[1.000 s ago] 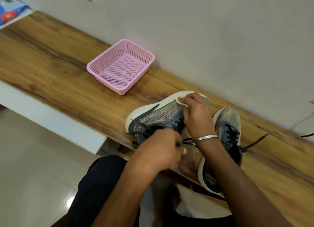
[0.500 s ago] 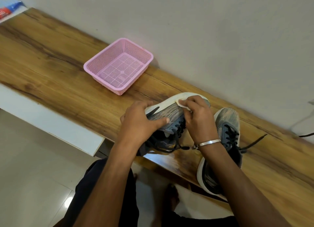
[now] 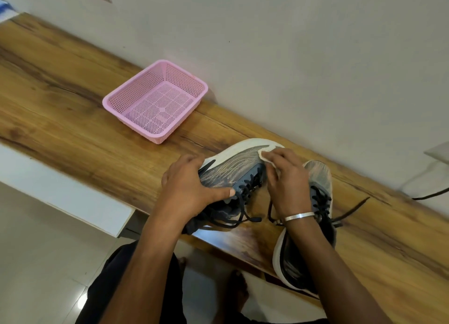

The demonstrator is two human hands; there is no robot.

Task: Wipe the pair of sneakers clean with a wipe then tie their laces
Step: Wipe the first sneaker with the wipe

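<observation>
Left hand clamped over the heel half of the near sneaker, fingers curled round its far side, thumb stretched along the collar beside the laces. Right hand cupped over the toe of the same sneaker, fingers bent and close together, pressing a pale wipe against the upper; a metal bangle round the wrist. Near sneaker tipped on its side on the wooden bench, white sole turned toward the wall, laces loose and trailing. Second sneaker just right of it, upright, largely hidden behind the right forearm, heel overhanging the bench edge, one lace end lying off to the right. Pink basket well left of the near sneaker, against the wall. Most of the wipe covered by the fingers.
</observation>
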